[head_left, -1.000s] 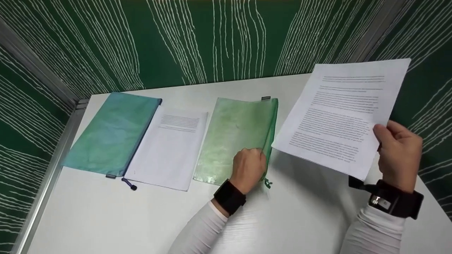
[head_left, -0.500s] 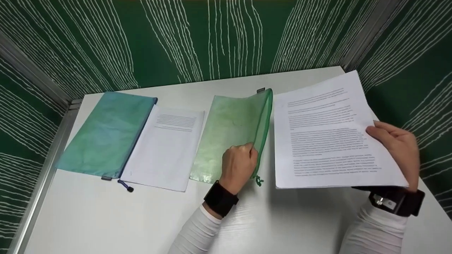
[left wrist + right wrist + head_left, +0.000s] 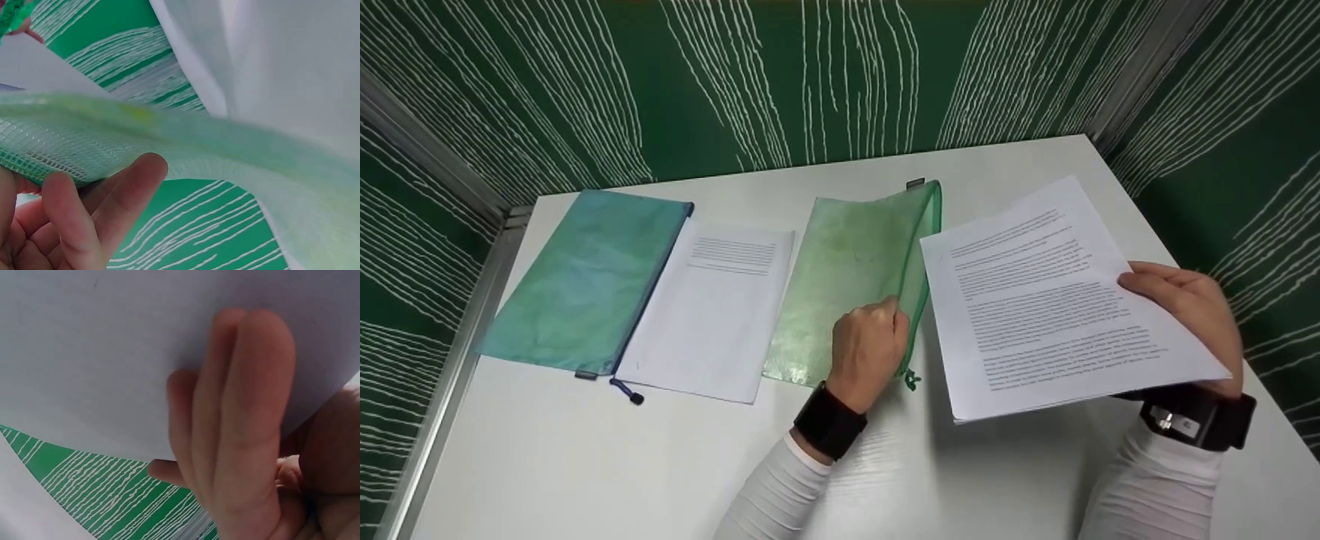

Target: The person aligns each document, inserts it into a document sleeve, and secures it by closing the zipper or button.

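My left hand (image 3: 868,351) pinches the green pouch (image 3: 851,281) open; my right hand (image 3: 1183,311) grips the paper (image 3: 1050,300), whose floppy corner could catch and crumple on the mesh edge.

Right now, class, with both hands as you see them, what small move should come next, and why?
Probably slide the printed sheets leftward, leading edge into the green mesh pouch. The left hand grips the pouch's upper layer and lifts it, so the zipper side gapes toward the sheets. The right hand pinches the sheets just beside that opening, above the white table.
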`<action>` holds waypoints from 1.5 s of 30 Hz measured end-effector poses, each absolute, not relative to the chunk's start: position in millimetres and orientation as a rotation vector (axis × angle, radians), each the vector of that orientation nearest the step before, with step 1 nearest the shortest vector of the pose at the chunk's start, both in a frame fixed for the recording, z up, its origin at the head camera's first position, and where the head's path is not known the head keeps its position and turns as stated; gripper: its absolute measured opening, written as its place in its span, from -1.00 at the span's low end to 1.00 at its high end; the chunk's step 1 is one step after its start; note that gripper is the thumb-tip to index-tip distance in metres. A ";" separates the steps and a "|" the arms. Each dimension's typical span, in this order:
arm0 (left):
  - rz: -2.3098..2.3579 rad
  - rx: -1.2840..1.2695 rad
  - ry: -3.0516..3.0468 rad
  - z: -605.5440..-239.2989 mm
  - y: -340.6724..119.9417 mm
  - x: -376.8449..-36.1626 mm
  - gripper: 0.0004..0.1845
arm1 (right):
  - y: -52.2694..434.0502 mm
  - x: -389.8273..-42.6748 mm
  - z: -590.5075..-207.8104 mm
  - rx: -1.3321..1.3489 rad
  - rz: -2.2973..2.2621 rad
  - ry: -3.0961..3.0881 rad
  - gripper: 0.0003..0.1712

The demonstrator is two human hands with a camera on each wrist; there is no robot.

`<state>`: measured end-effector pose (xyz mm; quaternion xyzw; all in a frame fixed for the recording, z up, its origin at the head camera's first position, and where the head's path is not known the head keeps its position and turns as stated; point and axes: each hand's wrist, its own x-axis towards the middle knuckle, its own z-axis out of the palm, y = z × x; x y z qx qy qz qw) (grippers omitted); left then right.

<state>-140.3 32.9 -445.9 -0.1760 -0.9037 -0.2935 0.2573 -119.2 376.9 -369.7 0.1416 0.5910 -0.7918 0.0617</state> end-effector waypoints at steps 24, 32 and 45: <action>-0.849 -0.563 -2.500 -434.0 33.6 -128.9 -0.48 | 375.7 -128.9 -379.7 0.458 -2.377 1.891 -0.81; -0.926 -0.608 -2.502 -432.0 30.8 -129.1 -0.47 | 374.7 -134.6 -384.3 0.442 -2.349 1.996 -0.83; -1.069 -0.712 -2.529 -430.5 26.8 -130.5 -0.41 | 351.1 -144.6 -390.3 0.468 -2.287 2.082 -0.44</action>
